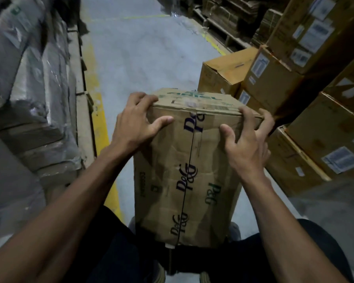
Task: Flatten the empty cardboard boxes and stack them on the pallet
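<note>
Hands are gripping one worn cardboard box [184, 170] at the centre of the view, its long face turned up toward the camera and its near end sitting down between the person's dark trousers [114, 248]. The left hand [135, 123] is curling over the far corner at about eleven o'clock of the box, fingers wrapping the top edge and thumb pressing the printed face. The right hand [245, 139] is clutching the opposite corner at about one o'clock, fingers hooking over the edge, thumb spreading onto the face. A dark seam is running down the middle of the box, with printed logos beside it.

Stacked brown cartons [315, 127] with white labels are standing at two to three o'clock, just beside the right hand. Plastic-wrapped goods [29, 82] are piling up at nine o'clock. A yellow line [96, 111] is running along the grey floor [143, 50] at eleven o'clock. Flat cardboard on far racks [233, 19] is looking blurred.
</note>
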Demonstrator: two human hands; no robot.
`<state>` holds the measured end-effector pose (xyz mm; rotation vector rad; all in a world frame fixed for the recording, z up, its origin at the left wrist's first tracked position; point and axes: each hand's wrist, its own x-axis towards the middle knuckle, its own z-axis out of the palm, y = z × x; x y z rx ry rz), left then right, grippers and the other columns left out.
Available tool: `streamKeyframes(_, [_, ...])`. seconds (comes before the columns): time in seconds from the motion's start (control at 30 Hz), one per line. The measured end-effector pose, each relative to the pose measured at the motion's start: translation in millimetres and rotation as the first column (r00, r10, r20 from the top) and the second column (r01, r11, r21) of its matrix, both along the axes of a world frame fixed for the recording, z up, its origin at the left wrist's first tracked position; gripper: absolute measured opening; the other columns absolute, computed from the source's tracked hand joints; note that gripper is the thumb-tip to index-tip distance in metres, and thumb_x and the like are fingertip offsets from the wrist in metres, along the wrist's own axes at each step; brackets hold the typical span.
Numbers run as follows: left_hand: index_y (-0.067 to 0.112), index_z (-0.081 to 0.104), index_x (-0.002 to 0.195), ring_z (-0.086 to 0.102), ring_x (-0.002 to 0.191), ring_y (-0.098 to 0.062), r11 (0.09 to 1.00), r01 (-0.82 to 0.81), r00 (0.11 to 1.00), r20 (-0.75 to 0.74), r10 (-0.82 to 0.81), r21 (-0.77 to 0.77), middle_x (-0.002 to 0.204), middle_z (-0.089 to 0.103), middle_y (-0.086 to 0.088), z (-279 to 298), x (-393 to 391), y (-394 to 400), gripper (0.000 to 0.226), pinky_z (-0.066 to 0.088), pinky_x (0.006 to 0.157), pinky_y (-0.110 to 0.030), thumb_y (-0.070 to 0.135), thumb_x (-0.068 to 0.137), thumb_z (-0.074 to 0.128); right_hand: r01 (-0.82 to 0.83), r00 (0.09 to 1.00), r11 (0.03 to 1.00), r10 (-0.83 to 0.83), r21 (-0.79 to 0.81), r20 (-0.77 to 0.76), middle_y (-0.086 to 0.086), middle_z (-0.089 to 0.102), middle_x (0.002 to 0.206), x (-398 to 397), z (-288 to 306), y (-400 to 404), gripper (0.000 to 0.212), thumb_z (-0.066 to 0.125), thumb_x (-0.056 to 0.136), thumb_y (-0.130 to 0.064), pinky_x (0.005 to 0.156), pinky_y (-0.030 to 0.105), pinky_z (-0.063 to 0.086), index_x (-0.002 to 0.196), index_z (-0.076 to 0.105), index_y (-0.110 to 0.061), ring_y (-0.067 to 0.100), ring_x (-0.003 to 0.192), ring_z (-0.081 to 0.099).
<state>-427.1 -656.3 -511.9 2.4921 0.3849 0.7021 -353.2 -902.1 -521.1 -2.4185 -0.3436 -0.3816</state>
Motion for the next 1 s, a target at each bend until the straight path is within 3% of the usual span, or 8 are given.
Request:
streamKeyframes(0.17, [0.024,0.040,0.145,0.039,0.135,-0.027,0.977,-0.100,0.980,0.149,0.129,-0.187,0.151,0.024,-0.011,-21.9,26.4,-20.2,0.069,0.046,0.103,-0.043,0.051,0.088,0.068,-0.027,1.000,0.999,0.027,0.045,-0.003,0.009,0.001,0.164,25.5,-2.5,8.8,0.068,0.049,0.099,-0.053,0.094,0.044,0.040,0.158,0.017,-0.040,0.038,0.139,0.032])
streamKeyframes(0.3, [0.026,0.032,0.146,0.037,0.127,-0.024,0.972,-0.105,0.970,0.192,0.146,-0.209,0.143,0.023,-0.014,-32.7,36.1,-22.6,0.071,0.040,0.109,-0.049,0.052,0.089,0.066,-0.070,0.997,0.997,0.071,0.019,-0.037,0.010,-0.004,0.166,31.9,-17.8,-6.3,0.082,0.052,0.098,-0.052,0.101,0.049,0.040,0.158,-0.003,-0.041,0.035,0.148,0.020])
streamKeyframes(0.37, [0.013,0.032,0.144,0.037,0.124,-0.018,0.961,-0.114,0.963,0.212,0.169,-0.251,0.143,0.026,-0.015,-31.1,41.6,-24.8,0.072,0.040,0.108,-0.050,0.045,0.089,0.068,-0.092,0.992,0.995,0.095,0.033,-0.087,0.007,-0.004,0.167,26.3,-32.2,-15.1,0.089,0.054,0.098,-0.050,0.101,0.051,0.043,0.155,-0.015,-0.045,0.037,0.146,0.025])
streamKeyframes(0.43, [0.012,0.034,0.141,0.039,0.131,-0.025,0.956,-0.105,0.970,0.183,0.159,-0.273,0.148,0.026,-0.015,-31.1,45.6,-26.0,0.067,0.041,0.107,-0.052,0.043,0.092,0.066,-0.086,0.980,0.995,0.093,0.050,-0.174,0.005,-0.003,0.167,17.7,-48.4,-21.0,0.092,0.054,0.098,-0.048,0.098,0.050,0.045,0.151,-0.021,-0.049,0.037,0.144,0.030])
streamKeyframes(0.57, [0.037,0.017,0.155,0.044,0.132,-0.029,0.942,-0.032,0.999,0.007,0.037,-0.335,0.151,0.027,-0.010,-61.6,26.8,-35.1,0.081,0.044,0.105,-0.045,0.049,0.091,0.066,-0.032,0.947,0.992,0.070,0.124,-0.314,0.005,0.008,0.165,6.5,-70.6,-27.5,0.093,0.059,0.095,-0.051,0.105,0.046,0.040,0.151,-0.015,-0.054,0.034,0.144,0.031])
streamKeyframes(0.7, [0.056,-0.007,0.150,0.049,0.127,-0.030,0.923,-0.103,0.991,-0.118,0.063,-0.372,0.148,0.031,-0.011,-89.6,2.0,-50.9,0.098,0.047,0.098,-0.042,0.059,0.083,0.065,0.038,0.932,0.990,0.015,0.138,-0.362,0.009,0.019,0.161,-1.0,-78.9,-30.9,0.094,0.061,0.092,-0.054,0.106,0.042,0.038,0.150,-0.013,-0.055,0.033,0.141,0.037])
streamKeyframes(0.83, [0.053,-0.005,0.150,0.049,0.127,-0.029,0.931,-0.106,0.991,-0.109,0.072,-0.349,0.145,0.039,-0.012,-82.9,0.5,-47.6,0.096,0.045,0.100,-0.042,0.057,0.085,0.066,0.062,0.925,0.985,0.003,0.160,-0.379,0.013,0.030,0.153,-9.4,-76.5,-29.6,0.098,0.064,0.090,-0.055,0.105,0.042,0.038,0.152,-0.012,-0.053,0.033,0.136,0.040])
streamKeyframes(1.0, [0.048,0.004,0.155,0.055,0.114,-0.035,0.943,-0.231,0.966,-0.170,0.193,-0.239,0.128,0.052,-0.012,-64.8,16.7,-33.6,0.090,0.043,0.095,-0.042,0.064,0.087,0.060,0.031,0.946,0.993,0.007,0.111,-0.325,0.012,0.040,0.148,6.7,-62.6,-21.9,0.093,0.063,0.090,-0.057,0.105,0.046,0.037,0.157,-0.001,-0.047,0.033,0.133,0.042])
